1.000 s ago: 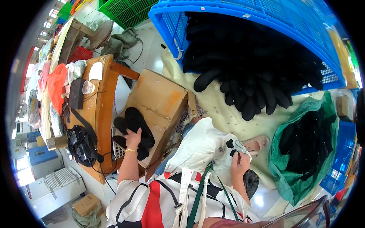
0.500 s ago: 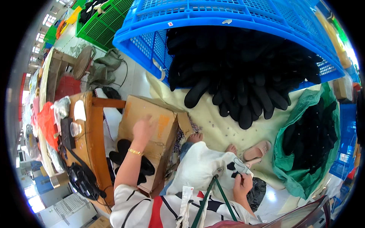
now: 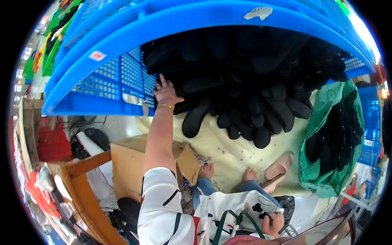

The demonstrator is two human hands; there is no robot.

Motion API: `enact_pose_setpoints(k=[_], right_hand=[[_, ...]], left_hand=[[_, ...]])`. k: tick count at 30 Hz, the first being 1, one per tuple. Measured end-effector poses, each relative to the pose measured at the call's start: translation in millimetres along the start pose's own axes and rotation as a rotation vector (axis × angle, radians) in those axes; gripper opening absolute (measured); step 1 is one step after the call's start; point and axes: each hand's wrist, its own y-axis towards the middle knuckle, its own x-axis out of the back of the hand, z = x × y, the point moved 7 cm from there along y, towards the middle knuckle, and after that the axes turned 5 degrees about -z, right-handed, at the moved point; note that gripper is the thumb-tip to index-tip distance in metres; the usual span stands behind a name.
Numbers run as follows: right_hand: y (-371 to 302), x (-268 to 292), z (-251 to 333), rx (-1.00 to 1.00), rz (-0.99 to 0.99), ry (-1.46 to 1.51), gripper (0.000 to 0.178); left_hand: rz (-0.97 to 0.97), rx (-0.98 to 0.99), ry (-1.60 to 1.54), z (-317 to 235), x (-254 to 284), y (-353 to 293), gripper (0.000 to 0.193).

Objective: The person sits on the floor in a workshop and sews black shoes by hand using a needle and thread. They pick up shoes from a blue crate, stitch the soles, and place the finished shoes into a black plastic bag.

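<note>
My left hand (image 3: 166,93) reaches forward to the left inner side of a large blue plastic crate (image 3: 102,51). Its fingers are spread and touch the edge of a heap of black, sole-shaped pieces (image 3: 245,77); it does not grip one. The heap fills the crate and spills out toward my feet. Down by my lap, my right hand (image 3: 273,223) is closed in front of a white apron (image 3: 241,204). A small dark bit shows at its fingertips, too small to name and hard to tell from the apron's black print.
At the right stands a green sack (image 3: 306,163) holding more black pieces. A cardboard box (image 3: 126,163) and a wooden table (image 3: 83,196) are on the left. One pink slipper (image 3: 279,165) lies by my bare feet on a cream floor sheet (image 3: 232,159).
My left hand has gone from above the cardboard box forward and up to the crate's black pieces. The view has moved closer to the crate. My right hand stays closed at my lap.
</note>
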Motion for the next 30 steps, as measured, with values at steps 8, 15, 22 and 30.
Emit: enact_pose_setpoints(k=[8, 15, 22, 30], right_hand=[[12.9, -11.5, 8.3, 0.016, 0.036, -0.022, 0.016], [1.2, -8.6, 8.5, 0.026, -0.098, -0.03, 0.018], [4.6, -2.5, 11.5, 0.025, 0.006, -0.029, 0.018], [7.7, 5.9, 13.7, 0.04, 0.016, 0.062, 0.019]], left_hand=[[-0.232, 0.024, -0.043, 3.0, -60.4, 12.4, 0.083], [-0.036, 0.052, -0.091, 13.0, -56.0, 40.5, 0.074], [-0.165, 0.04, -0.185, -6.3, -75.9, -16.4, 0.051], [-0.052, 0.147, -0.488, 14.1, -26.5, -105.2, 0.055]])
